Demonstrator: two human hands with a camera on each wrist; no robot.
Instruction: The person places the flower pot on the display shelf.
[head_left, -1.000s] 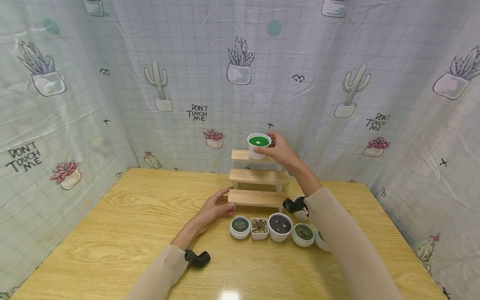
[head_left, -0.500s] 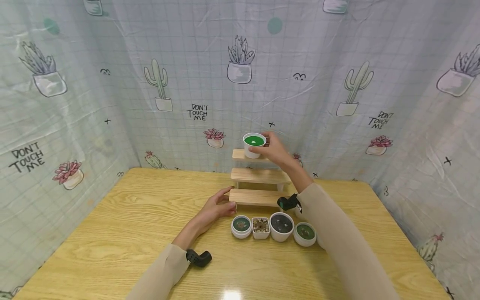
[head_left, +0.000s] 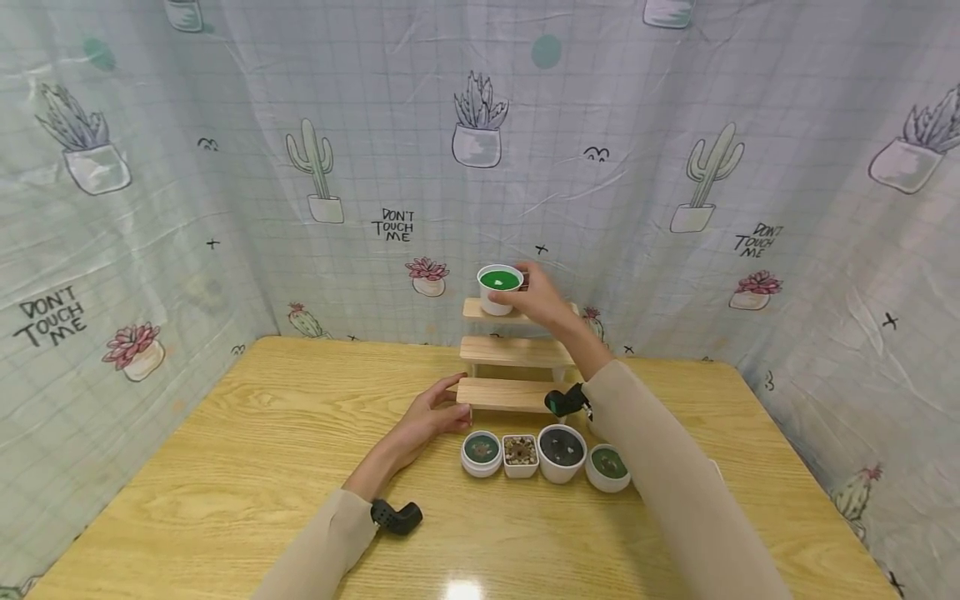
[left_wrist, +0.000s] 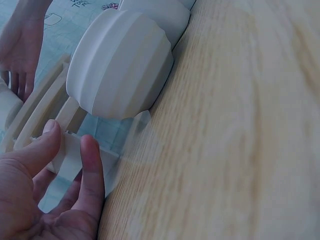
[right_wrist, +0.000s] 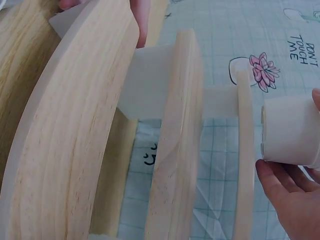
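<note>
My right hand [head_left: 542, 298] grips a white pot [head_left: 489, 284] with a green top by its right side. The pot stays upright over the top step of a three-step wooden stand [head_left: 513, 350], left of the step's middle. In the right wrist view a narrow gap shows between the pot's base [right_wrist: 270, 131] and the top step [right_wrist: 245, 165]. My left hand [head_left: 426, 421] holds the left end of the lowest step. Its thumb and fingers are at the step's end and the white leg [left_wrist: 70, 155] in the left wrist view.
In front of the stand a row of pots stands on the wooden table [head_left: 315, 417]: a round one [head_left: 481, 452], a square one with pebbles [head_left: 521, 455], a large dark-topped one [head_left: 561, 452] and a green-topped one [head_left: 609, 467]. My right sleeve [head_left: 660, 458] hides more pots. A printed curtain [head_left: 360, 275] hangs behind.
My right hand has carried the green-topped pot leftward along the top step and slightly lower. The left hand keeps its hold at the lowest step.
</note>
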